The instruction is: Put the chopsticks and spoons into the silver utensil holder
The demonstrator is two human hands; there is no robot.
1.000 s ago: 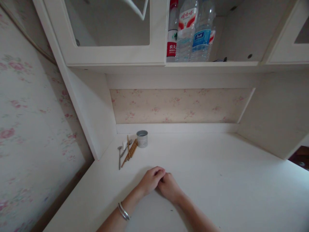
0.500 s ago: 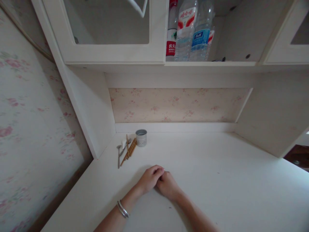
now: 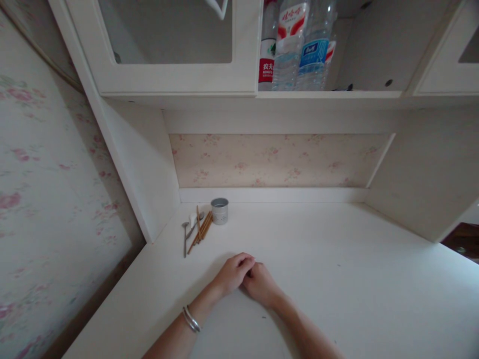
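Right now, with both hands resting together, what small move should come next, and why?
Perhaps the left hand should part from the right hand and ease toward the brown sticks: the hands touch each other, and the brown sticks lie on the left hand's side, beside the upright gray cup.

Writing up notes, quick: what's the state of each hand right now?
Left hand: curled closed, no object visible in it.
Right hand: closed, touching the left, no object visible.

The white desktop [image 3: 318, 239] carries brown chopsticks [image 3: 204, 231], spoons [image 3: 184, 239] and a grey cup [image 3: 220, 213] (upright, near the back).
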